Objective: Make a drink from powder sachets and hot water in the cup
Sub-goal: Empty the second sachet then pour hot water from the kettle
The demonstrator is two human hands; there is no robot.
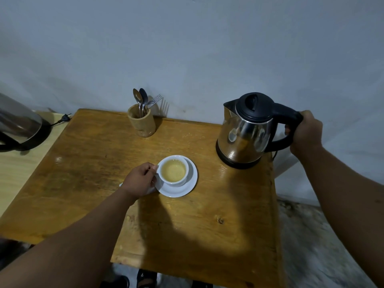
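Two hands: both busy, well apart, one on each side of the table.
Left hand: fingers closed on the handle side of the cup, steadying it.
Right hand: wrapped round the black handle of the kettle.
Kettle: upright, lid shut, at the table's far right corner; whether its base touches the wood I cannot tell.
Cup: on its saucer, mid-table, holding pale yellow liquid nearly to the rim.
Done, by my reading: powder in and hot water poured, since the cup is full and coloured.
Sachets: none in view, so I cannot tell how many went in.
Left, by my reading: let go of the kettle, then stir; spoons stand in the holder by the wall, none in the cup.
Risk: cup is brimful, so a careless stir may slop onto the saucer.
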